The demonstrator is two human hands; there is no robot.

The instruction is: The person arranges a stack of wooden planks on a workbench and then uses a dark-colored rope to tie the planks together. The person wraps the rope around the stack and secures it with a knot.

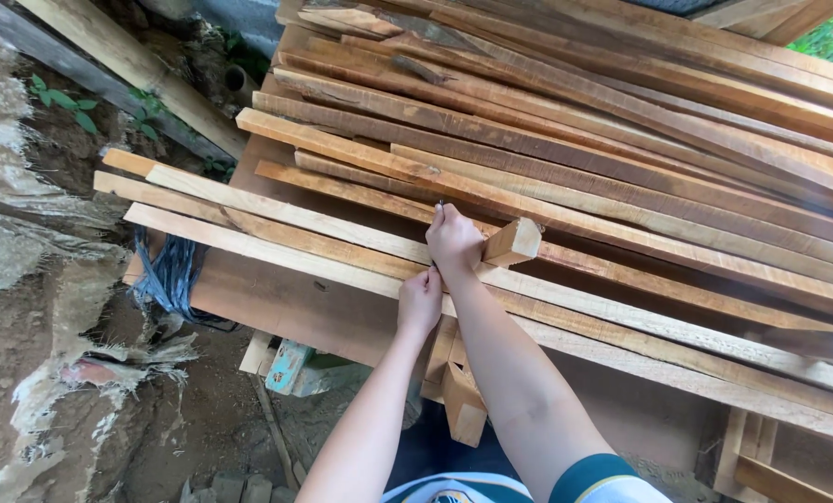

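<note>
Right hand (pixel 453 240) fist closed on a small dark tool, tip on long pale wooden slat (pixel 342 228); left hand (pixel 420 300) clamps slat's near edge; short square wood block (pixel 512 242) just beside; slats stacked on brown board (pixel 286 303), dirt floor (pixel 202 419) below.

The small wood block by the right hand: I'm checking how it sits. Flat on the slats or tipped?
Tipped. The small wood block rests slanted on the long slats, its end face raised, beside the right hand.
</note>
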